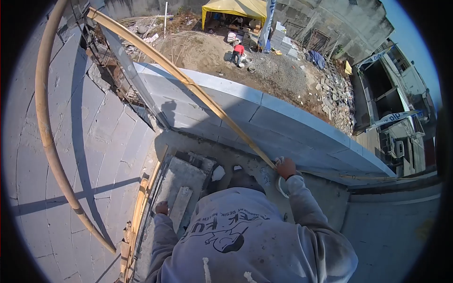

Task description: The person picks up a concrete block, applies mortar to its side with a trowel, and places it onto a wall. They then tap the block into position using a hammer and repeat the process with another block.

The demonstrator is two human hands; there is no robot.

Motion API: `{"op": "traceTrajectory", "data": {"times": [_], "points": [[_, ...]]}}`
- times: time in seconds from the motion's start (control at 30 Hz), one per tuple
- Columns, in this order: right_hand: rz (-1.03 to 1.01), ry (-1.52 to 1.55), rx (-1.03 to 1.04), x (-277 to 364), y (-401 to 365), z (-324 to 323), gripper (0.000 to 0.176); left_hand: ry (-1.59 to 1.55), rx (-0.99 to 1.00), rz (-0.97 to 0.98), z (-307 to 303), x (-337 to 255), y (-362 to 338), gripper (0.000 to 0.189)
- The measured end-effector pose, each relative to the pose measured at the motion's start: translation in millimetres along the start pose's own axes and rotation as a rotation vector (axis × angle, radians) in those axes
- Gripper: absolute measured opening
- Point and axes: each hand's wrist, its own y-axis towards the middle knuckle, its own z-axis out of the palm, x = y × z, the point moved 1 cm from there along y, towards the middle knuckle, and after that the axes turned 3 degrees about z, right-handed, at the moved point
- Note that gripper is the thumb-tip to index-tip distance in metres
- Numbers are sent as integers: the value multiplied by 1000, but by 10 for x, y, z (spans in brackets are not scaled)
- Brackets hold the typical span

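My right hand point(286, 168) is closed at the lower end of a long wooden strip point(207, 100), which slants up to the left across the block wall. A small whitish patch shows at its fingers. Just below that hand is a pale round bucket point(283, 187), partly hidden by the sleeve. On the left, my left hand point(162, 208) has its fingers curled beside a dusty grey platform point(165, 191); what it holds, if anything, is too small to tell. A narrow grey slab point(180, 207) lies on the platform to its right.
A low block wall point(236, 111) crosses ahead, with a drop beyond it. Another block wall point(101, 127) and a curved pole point(44, 108) stand left. Timber strips point(140, 203) lean beside the platform. Far below, a person in red point(238, 53) bends near a yellow canopy point(236, 8).
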Motion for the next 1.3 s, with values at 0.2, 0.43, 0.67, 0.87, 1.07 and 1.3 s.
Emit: {"op": "traceTrajectory", "data": {"times": [0.2, 0.43, 0.67, 0.87, 1.07, 1.3], "points": [[239, -10, 192, -920, -1011, 395, 44, -161, 88, 89, 36, -1260, 152, 31], [769, 242, 296, -2557, -2111, 821, 44, 83, 468, 320, 1346, -1698, 120, 40], [889, 443, 283, -3055, -2600, 697, 42, 556, 758, 925, 2298, -2343, -1246, 36], [1005, 568, 154, -3914, -3032, 1002, 41, 526, 808, 548, 3186, -2883, -1801, 37], [1344, 632, -23, -4053, -3850, 902, 38, 1041, 490, 979, 3614, -3792, -2566, 40], [1238, 335, 317, -3676, -4836, 2682, 40, 737, 922, 570, 4101, -4062, -2958, 28]]}}
